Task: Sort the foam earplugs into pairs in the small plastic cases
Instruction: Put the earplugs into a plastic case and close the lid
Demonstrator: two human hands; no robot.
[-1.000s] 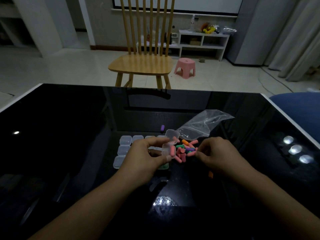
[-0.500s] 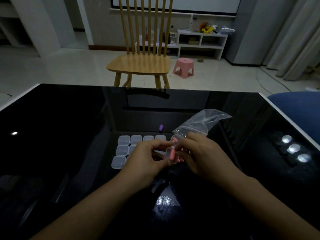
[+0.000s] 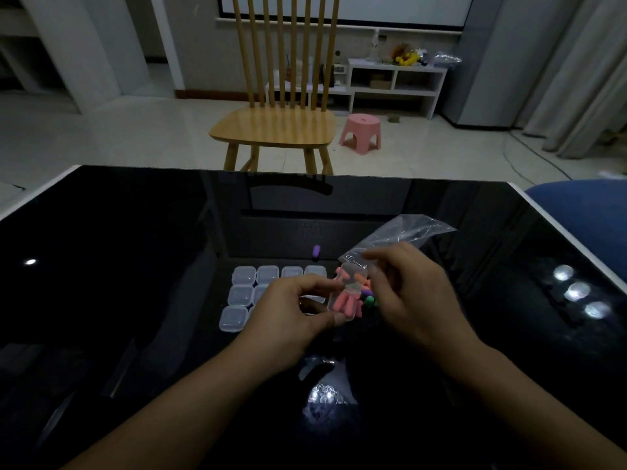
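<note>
My left hand grips a small clear plastic case above the black table. Two pink foam earplugs lie inside it. The fingertips of my right hand pinch the case's raised lid. Behind the case, loose coloured earplugs are heaped on the table, mostly hidden by my hands. Several closed clear cases lie in rows to the left. One purple earplug lies alone farther back.
An empty clear plastic bag lies behind my right hand. A wooden chair stands beyond the table's far edge, with a pink stool behind it. A blue seat sits by the right edge.
My right hand came from the earplug heap to the case with a pink earplug, and then drew back up to the lid. The case now holds two pink earplugs.
</note>
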